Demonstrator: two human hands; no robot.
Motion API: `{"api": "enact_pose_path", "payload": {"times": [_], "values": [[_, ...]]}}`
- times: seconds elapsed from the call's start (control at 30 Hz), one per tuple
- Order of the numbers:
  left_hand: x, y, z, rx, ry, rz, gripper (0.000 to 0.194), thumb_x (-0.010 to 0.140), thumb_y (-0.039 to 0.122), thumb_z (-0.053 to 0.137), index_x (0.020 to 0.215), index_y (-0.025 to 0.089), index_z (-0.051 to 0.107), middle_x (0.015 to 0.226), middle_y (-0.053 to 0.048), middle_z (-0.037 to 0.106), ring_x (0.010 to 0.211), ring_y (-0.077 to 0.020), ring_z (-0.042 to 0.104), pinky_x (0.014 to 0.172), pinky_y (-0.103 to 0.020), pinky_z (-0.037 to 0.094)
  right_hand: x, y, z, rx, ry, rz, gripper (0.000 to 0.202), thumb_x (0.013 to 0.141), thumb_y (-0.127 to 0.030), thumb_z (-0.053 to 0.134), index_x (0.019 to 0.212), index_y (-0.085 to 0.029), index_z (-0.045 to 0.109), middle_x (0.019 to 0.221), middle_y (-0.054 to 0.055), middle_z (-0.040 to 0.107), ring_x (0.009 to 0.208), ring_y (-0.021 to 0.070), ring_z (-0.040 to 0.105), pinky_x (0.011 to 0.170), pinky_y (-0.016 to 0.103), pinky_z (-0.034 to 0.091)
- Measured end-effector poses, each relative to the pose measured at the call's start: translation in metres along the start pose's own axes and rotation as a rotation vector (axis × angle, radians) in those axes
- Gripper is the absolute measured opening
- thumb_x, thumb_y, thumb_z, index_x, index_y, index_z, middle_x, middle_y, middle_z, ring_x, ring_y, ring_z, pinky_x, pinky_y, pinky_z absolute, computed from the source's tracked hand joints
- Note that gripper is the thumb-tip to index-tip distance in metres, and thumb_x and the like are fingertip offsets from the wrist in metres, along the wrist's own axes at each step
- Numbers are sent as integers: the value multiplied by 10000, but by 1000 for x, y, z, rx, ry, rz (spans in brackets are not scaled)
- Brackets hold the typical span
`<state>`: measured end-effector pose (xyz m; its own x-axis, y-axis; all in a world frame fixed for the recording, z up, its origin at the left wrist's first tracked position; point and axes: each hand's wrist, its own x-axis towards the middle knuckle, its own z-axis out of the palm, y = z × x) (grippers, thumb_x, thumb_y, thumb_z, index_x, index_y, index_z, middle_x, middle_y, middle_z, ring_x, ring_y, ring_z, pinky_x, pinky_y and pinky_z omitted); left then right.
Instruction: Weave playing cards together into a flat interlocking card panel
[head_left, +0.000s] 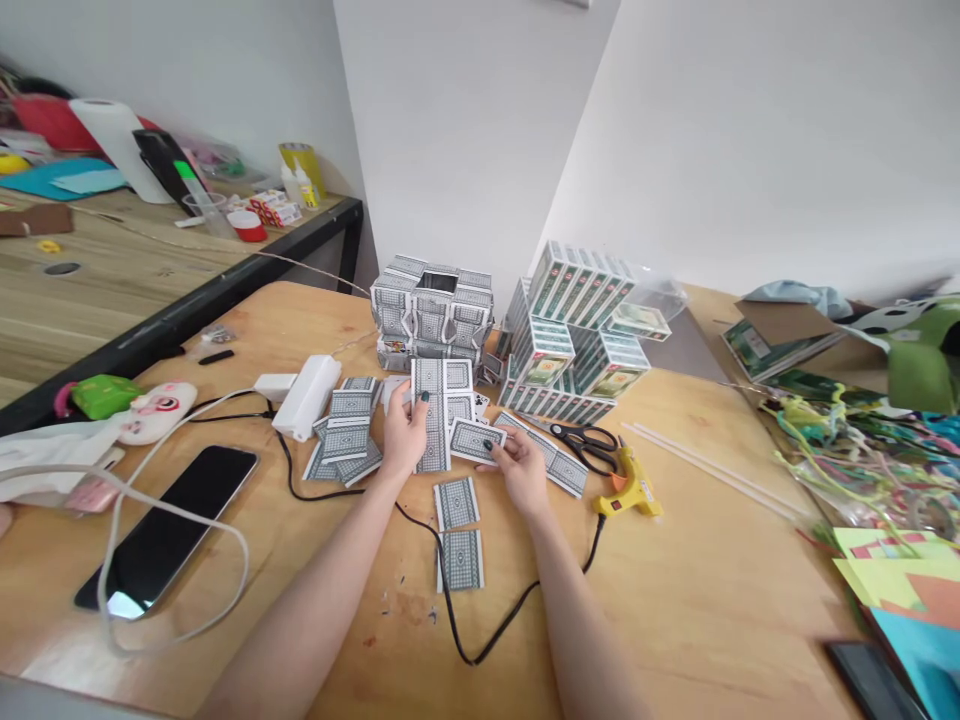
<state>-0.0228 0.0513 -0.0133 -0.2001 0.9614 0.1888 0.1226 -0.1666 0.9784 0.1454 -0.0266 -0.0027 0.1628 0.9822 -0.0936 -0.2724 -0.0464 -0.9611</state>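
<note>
My left hand [406, 432] is closed on a panel of joined playing cards [432, 440], held upright with patterned backs toward me. Between the thumb and fingers of my right hand [521, 465] is a single playing card [475, 440], its left end close to the panel; whether they touch I cannot tell. Behind them stands a box-like structure built of cards [433, 315], with a square opening on top. Two cards [459, 558] lie on the table below my hands. Loose folded cards [347, 430] are heaped to the left, and a card strip [562, 468] lies under my right hand.
Stacked card boxes [574, 365] stand behind on the right. A yellow glue gun [631, 487] and black scissors [583, 446] lie right of my hand. The gun's black cable [480, 660] loops across the front. A phone [172, 530] and white power strip [308, 397] are left.
</note>
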Motion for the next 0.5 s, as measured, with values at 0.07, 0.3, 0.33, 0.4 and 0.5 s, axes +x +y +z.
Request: {"api": "enact_pose_path", "payload": {"times": [0.07, 0.3, 0.33, 0.4, 0.5], "values": [[0, -1, 0, -7, 2, -6, 361, 813, 246, 496, 1166, 188, 453, 1022, -106, 650, 866, -208, 648, 743, -341, 516, 0, 0, 0, -1, 17, -4, 405, 651, -397, 706, 963, -192, 548, 821, 18, 666, 750, 198, 625, 551, 344, 591], [0, -1, 0, 3, -10, 2, 375, 809, 258, 496, 1174, 188, 451, 1037, -98, 645, 869, -202, 644, 758, -343, 510, 1, 0, 1, -3, 40, -18, 420, 654, -410, 699, 979, -194, 541, 765, 6, 653, 726, 194, 622, 541, 335, 587], [-1, 0, 0, 1, -16, 3, 376, 809, 256, 495, 1176, 190, 450, 1031, -95, 648, 867, -201, 644, 759, -343, 510, 0, 0, 1, -16, 16, -9, 416, 658, -415, 695, 976, -194, 544, 762, 8, 651, 726, 196, 621, 542, 337, 586], [-2, 2, 0, 1, -29, 5, 375, 810, 251, 492, 1178, 194, 449, 1015, -92, 654, 871, -200, 644, 766, -342, 506, -1, 0, 2, -41, -31, 7, 409, 662, -424, 689, 971, -193, 552, 758, 12, 648, 723, 199, 618, 546, 342, 585], [-2, 4, 1, 5, -47, 7, 375, 812, 259, 490, 1180, 199, 451, 1007, -92, 657, 878, -204, 642, 766, -341, 504, -1, -1, 2, -48, -23, 0, 416, 661, -436, 686, 973, -194, 553, 739, 7, 640, 708, 198, 614, 544, 346, 583]]}}
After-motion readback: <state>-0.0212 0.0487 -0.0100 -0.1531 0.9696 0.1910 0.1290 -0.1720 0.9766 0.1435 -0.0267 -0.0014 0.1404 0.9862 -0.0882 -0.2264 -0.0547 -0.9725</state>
